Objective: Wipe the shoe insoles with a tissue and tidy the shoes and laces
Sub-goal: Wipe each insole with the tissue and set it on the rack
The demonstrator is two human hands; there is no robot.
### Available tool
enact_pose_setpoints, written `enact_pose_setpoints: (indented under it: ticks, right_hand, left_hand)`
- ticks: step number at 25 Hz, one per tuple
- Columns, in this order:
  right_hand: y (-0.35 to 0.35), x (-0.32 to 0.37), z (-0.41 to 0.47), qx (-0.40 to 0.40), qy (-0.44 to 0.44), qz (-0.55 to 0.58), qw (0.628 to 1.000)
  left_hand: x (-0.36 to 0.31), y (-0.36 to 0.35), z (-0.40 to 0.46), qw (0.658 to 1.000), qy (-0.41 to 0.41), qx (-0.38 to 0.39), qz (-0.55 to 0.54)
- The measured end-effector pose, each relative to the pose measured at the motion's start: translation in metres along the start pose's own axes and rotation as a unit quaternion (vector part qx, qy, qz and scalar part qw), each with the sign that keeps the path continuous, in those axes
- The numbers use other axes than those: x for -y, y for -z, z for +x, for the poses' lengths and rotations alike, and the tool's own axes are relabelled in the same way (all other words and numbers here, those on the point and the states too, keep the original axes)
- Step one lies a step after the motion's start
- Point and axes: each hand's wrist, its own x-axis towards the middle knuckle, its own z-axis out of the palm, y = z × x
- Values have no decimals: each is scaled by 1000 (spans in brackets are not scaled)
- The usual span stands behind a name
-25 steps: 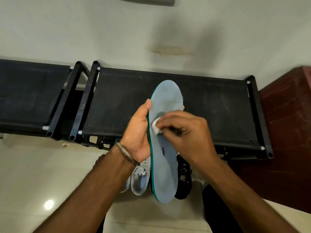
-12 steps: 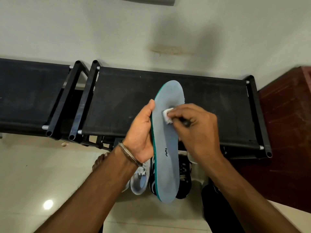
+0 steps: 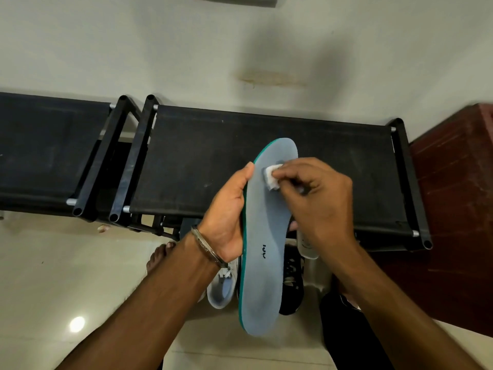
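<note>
A grey-blue insole [image 3: 262,265] with a green edge stands almost upright in front of me, toe end up. My left hand [image 3: 226,217] grips its left edge at the middle, thumb along the rim. My right hand [image 3: 317,198] pinches a small wad of white tissue [image 3: 272,177] and presses it on the insole's upper part. Below, on the floor, a light grey shoe [image 3: 222,285] and a black shoe [image 3: 292,281] sit side by side, partly hidden by the insole.
Two black fabric shoe racks, one [image 3: 202,161] behind the insole and one [image 3: 45,153] to its left, line the pale wall. A dark red cabinet [image 3: 453,209] stands at the right. A bare foot [image 3: 158,259] rests on the tiled floor. A white object [image 3: 306,245] pokes out behind my right wrist.
My right hand has slid the tissue up the insole from the middle toward the toe end. The left hand's hold is unchanged.
</note>
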Motion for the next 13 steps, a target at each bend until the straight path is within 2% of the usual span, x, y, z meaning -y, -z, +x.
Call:
enact_pose_setpoints:
  ticks: [3,4,8,13]
  right_hand:
    - [-9,9,-10,102,32,45,993]
    - [-6,7,-9,95,40,28,994]
    - [11,-7,2,-25,21,-58,998]
    - [-5,11,-12,78,54,1,995]
  left_hand:
    - [-7,3,0,999,-20,-10,-25]
    - [-6,3,0,999,-22,-14,-22]
    - [1,-1,0,999,-6,-26,20]
    - [-6,-2,-3,999,-13,-31,-23]
